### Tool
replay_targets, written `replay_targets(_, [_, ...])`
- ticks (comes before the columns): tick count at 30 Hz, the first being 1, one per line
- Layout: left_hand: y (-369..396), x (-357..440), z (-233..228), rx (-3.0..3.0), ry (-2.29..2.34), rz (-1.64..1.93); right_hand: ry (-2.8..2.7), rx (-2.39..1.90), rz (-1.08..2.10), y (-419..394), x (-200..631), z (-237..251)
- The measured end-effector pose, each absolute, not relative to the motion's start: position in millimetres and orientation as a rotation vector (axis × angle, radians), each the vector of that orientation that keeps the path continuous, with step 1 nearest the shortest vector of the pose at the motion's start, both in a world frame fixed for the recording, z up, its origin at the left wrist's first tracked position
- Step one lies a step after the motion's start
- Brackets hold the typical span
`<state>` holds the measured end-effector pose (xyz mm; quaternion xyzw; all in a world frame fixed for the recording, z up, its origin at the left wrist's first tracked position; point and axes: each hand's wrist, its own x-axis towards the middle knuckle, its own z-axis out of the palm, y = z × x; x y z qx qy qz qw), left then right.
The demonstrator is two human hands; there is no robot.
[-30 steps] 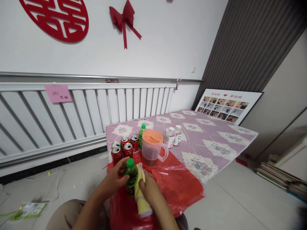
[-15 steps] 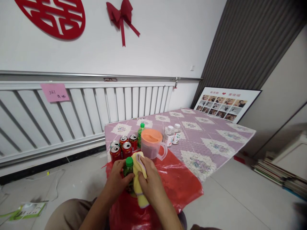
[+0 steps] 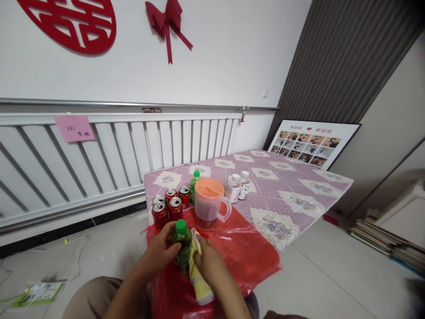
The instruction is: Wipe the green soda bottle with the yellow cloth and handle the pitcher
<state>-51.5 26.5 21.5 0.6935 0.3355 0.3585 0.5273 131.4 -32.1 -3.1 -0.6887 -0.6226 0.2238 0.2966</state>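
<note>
A green-capped plastic bottle [image 3: 182, 252] stands upright on a red plastic sheet [image 3: 245, 248] close in front of me. My left hand [image 3: 165, 248] is wrapped round its left side, thumb across the front. My right hand [image 3: 207, 254] grips a folded yellow cloth [image 3: 199, 283], which lies against the bottle's right side and hangs toward me. Just behind stands a clear pitcher [image 3: 207, 212] with an orange lid and some liquid low inside. Several drink cans [image 3: 175, 208] are grouped behind my left hand.
Another green-capped bottle [image 3: 193, 186] stands behind the pitcher, and two white-capped bottles [image 3: 239, 187] to its right. A purple floral cloth [image 3: 265, 177] covers the table. The radiator [image 3: 126, 150] runs along the wall; a photo board [image 3: 308, 141] leans at the far right.
The yellow cloth has moved down the bottle's right side together with my right hand, showing more of the bottle. My left hand stays round the bottle.
</note>
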Motion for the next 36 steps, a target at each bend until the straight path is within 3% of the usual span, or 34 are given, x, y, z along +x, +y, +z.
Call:
replay_targets(7, [16, -38, 18, 1.786, 1.031, 1.057, -1.58, -1.503, 0.36, -33, 129, 34])
replay_targets(18, [16, -41, 24, 1.811, 1.024, 1.035, -1.462, -1.711, 0.575, -27, 119, -32])
replay_targets(30, [28, -54, 25, 1.709, 0.748, 0.796, -1.488, -1.502, 0.377, -34, 124, 23])
replay_targets(36, [27, -56, 27, 1.718, 0.736, 0.749, -1.453, -1.619, 0.53, -31, 126, -9])
